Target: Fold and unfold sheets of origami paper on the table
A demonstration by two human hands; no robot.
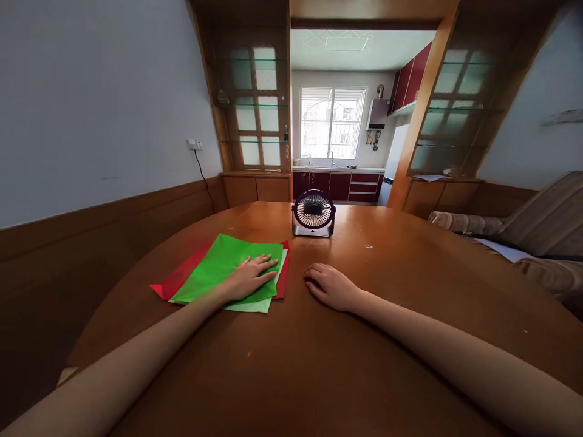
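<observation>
My left hand [249, 278] lies flat, fingers spread, on a bright green sheet [204, 267] at the left of the table. Under the green one, a red sheet [186, 268] sticks out on both sides, and a pale green sheet [250, 306] shows at the lower edge. Whether the sheets are paper or thin cloth I cannot tell. My right hand [332, 286] rests palm down on the bare wood, right of the stack, its fingers loosely bent and thumb apart, with nothing visible in it. Beyond both hands stands a small dark desk fan [313, 211], upright on its bracket.
The round wooden table [291, 376] fills the foreground. A striped armchair [537, 218] stands at its right, with a white sheet on it. Glass-shelved cabinets flank a doorway to a kitchen with red cupboards. A socket [194, 144] with a black cable is on the left wall.
</observation>
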